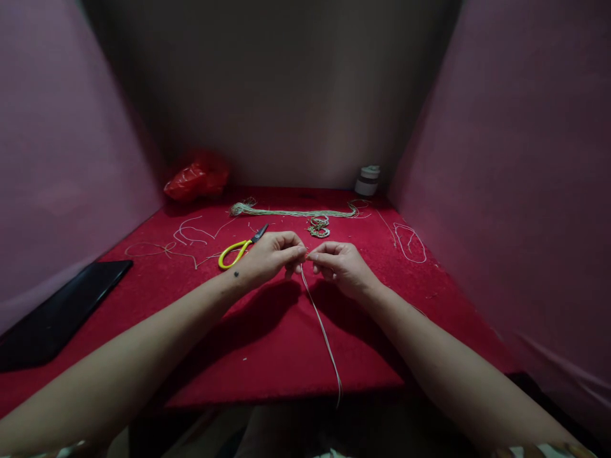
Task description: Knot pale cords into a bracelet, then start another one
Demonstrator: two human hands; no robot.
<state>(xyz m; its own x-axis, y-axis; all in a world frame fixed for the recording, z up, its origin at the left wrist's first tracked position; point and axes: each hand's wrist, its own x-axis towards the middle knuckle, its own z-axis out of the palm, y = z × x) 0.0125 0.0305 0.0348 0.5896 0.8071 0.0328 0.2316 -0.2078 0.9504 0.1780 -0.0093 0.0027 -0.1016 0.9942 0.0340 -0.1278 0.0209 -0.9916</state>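
Note:
Above the middle of the red table, my left hand [279, 254] and my right hand [342, 264] meet almost fingertip to fingertip. Each is closed in a pinch on a thin pale cord [321, 321], whose doubled strands hang down past the table's front edge. A small reddish bit shows between the fingertips, too small to make out. Yellow-handled scissors [235, 253] lie just left of my left hand, blades pointing away. Beyond my hands sits a little coiled, braided cord [319, 227], and behind it stretches a long bundle of pale green cords [296, 213].
A red plastic bag [198, 177] and a white-lidded jar [367, 180] stand at the back. Loose cord pieces [167, 249] lie left, and a looped white cord [410, 245] right. A black flat object [67, 312] rests at the left edge. Pink sheets [515, 165] hang on both sides.

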